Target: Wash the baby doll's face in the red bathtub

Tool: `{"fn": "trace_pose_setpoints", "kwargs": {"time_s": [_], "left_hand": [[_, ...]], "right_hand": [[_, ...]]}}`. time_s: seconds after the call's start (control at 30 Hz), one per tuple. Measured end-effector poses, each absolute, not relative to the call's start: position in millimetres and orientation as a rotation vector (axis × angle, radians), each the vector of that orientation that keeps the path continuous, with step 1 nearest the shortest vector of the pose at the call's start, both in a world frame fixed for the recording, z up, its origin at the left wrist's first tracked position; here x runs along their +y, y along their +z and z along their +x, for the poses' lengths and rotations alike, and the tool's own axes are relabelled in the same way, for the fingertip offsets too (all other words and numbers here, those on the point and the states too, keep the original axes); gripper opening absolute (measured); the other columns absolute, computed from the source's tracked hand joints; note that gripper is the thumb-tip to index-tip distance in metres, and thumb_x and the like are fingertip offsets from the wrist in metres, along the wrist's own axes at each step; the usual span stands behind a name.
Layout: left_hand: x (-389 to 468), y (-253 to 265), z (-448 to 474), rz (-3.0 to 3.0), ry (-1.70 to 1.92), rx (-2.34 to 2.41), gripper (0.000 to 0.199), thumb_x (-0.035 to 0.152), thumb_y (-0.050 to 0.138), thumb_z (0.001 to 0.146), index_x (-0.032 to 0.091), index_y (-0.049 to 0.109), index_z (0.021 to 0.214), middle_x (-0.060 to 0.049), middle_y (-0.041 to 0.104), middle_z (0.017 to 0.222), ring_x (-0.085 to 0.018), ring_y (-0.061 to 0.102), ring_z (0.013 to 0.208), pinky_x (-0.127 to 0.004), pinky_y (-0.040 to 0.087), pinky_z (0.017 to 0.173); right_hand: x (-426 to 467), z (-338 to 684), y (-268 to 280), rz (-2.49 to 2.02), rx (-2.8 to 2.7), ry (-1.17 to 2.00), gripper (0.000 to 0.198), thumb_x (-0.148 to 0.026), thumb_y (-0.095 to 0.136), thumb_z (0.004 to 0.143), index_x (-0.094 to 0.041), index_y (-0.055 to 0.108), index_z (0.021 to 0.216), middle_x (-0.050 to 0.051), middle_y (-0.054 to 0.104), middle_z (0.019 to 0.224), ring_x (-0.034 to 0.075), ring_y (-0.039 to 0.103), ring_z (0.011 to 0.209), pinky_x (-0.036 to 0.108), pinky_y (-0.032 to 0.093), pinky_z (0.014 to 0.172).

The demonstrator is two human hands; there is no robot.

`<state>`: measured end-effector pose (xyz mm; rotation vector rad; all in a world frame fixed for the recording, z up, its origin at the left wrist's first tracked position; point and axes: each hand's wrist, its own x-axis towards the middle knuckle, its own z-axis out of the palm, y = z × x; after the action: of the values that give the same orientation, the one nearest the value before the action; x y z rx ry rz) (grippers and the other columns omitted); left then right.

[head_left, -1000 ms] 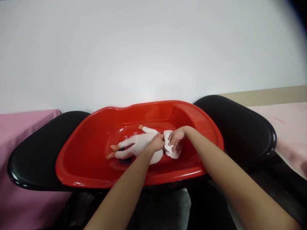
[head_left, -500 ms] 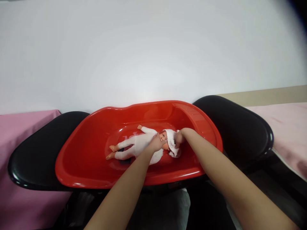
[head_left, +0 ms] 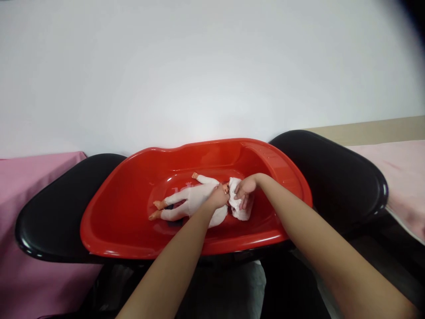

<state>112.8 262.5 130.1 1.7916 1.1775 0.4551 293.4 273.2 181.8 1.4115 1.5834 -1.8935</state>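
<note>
There is one left hand (head_left: pixel 219 197) and one right hand (head_left: pixel 245 188), two in all. Two forearms (head_left: pixel 181 253) (head_left: pixel 315 235) show. There is one doll (head_left: pixel 201 195), with two legs (head_left: pixel 176 196) (head_left: pixel 174 213), two feet (head_left: pixel 159 204) (head_left: pixel 155 215) and one small hand (head_left: pixel 195 175) in view. There is one tub (head_left: pixel 116 208) and one cloth (head_left: pixel 241 214). The black shelves (head_left: pixel 49 217) (head_left: pixel 332 181) number two, as do the pink covers (head_left: pixel 23 186) (head_left: pixel 398 175). There is one wall (head_left: pixel 199 66).

Diffuse light pales the wall (head_left: pixel 199 79) and glints on the red tub (head_left: pixel 116 208); the top right corner blurs black.
</note>
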Motion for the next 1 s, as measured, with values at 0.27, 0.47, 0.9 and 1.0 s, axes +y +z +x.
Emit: {"fn": "trace_pose_setpoints", "kwargs": {"time_s": [0.27,0.47,0.9,1.0], "left_hand": [[261.4,129.0,115.0,1.752,0.440,1.178,0.034,0.010,0.056,0.075,0.017,0.053,0.108,-0.009,0.068,0.100,-0.017,0.066,0.072,-0.028,0.055,0.064],[259.5,131.7,114.3,1.845,0.478,1.150,0.023,0.010,0.055,0.075,0.016,0.053,0.097,-0.007,0.067,0.092,-0.016,0.065,0.070,-0.024,0.054,0.059],[259.1,129.6,114.4,1.861,0.527,1.143,0.020,0.010,0.053,0.071,0.017,0.053,0.090,-0.007,0.064,0.090,-0.018,0.065,0.074,-0.025,0.054,0.060],[258.2,131.0,114.9,1.909,0.538,1.144,0.019,0.009,0.051,0.070,0.018,0.052,0.086,-0.006,0.063,0.086,-0.017,0.063,0.073,-0.024,0.053,0.060]], "right_hand": [[272.8,293.8,183.4,1.461,1.640,-1.885,0.056,-0.053,0.076,0.067,-0.015,0.056,0.102,0.010,0.073,0.088,0.022,0.072,0.082,0.028,0.054,0.067],[276.1,297.1,180.0,1.474,1.607,-1.867,0.060,-0.052,0.073,0.071,-0.017,0.050,0.112,0.011,0.073,0.095,0.023,0.071,0.091,0.025,0.051,0.064],[275.7,300.2,176.0,1.432,1.559,-1.926,0.051,-0.053,0.074,0.069,-0.017,0.056,0.100,0.011,0.073,0.093,0.023,0.070,0.094,0.032,0.054,0.080],[275.3,299.7,176.8,1.421,1.560,-1.933,0.051,-0.053,0.074,0.069,-0.016,0.057,0.100,0.011,0.073,0.093,0.022,0.070,0.094,0.033,0.054,0.082]]}}
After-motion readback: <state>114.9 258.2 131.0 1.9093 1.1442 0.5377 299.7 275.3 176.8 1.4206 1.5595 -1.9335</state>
